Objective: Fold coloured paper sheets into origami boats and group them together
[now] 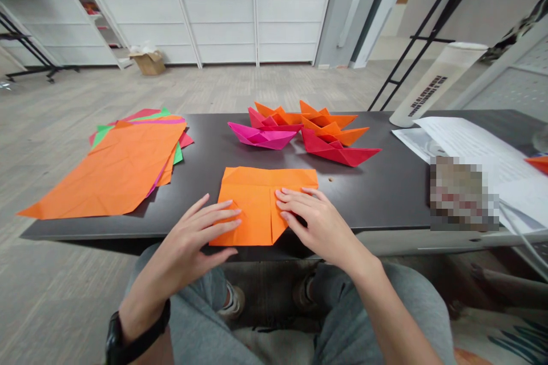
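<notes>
A partly folded sheet of orange paper (252,194) lies at the front edge of the dark table, with a vertical slit-like seam near its middle and a crease across its upper part. My left hand (201,234) rests on its left side, fingers stretched out and the thumb apart. On its right side lies my right hand (314,219), fingers extended flat over the paper near the seam. The lower right corner of the paper is slanted, partly hidden by that hand. Behind it stand several folded paper boats, among them a magenta boat (265,136) and a red boat (338,148).
A stack of coloured paper sheets (124,165) overhangs the left of the table (205,137). To the right are a white cylinder (436,85) with printed lettering, printed papers (479,148) and a blurred-out object (464,194). A cardboard box (148,61) sits on the floor beyond.
</notes>
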The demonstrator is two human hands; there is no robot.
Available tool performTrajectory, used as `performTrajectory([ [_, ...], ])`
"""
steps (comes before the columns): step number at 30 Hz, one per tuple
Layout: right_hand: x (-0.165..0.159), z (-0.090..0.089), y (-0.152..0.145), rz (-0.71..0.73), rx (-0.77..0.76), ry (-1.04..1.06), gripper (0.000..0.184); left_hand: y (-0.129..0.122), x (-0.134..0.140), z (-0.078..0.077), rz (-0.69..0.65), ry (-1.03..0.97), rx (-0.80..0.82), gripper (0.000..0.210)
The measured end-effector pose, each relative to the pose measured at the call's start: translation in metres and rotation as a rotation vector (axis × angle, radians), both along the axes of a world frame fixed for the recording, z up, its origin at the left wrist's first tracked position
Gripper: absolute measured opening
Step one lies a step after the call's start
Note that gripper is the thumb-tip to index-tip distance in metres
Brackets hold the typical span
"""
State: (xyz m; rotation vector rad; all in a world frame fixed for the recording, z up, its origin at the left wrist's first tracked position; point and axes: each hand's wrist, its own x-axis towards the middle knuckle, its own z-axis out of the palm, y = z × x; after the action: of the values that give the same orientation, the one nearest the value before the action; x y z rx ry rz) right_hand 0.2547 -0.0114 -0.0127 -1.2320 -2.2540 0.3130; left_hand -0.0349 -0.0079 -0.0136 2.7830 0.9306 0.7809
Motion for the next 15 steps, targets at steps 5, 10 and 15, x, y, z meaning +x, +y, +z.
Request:
performTrajectory([
  [5,0.001,-0.002,0.002,0.031,0.013,0.019,0.02,0.006,-0.002,-0.007,0.046,-0.185,-0.009,0.027],
  [10,0.001,-0.001,0.004,0.033,-0.002,0.036,0.019,0.013,0.016,0.002,0.19,-0.283,-0.126,0.028],
  [15,0.001,0.0,0.003,0.036,-0.015,0.032,0.02,0.033,0.037,0.015,0.229,-0.203,-0.305,0.046],
])
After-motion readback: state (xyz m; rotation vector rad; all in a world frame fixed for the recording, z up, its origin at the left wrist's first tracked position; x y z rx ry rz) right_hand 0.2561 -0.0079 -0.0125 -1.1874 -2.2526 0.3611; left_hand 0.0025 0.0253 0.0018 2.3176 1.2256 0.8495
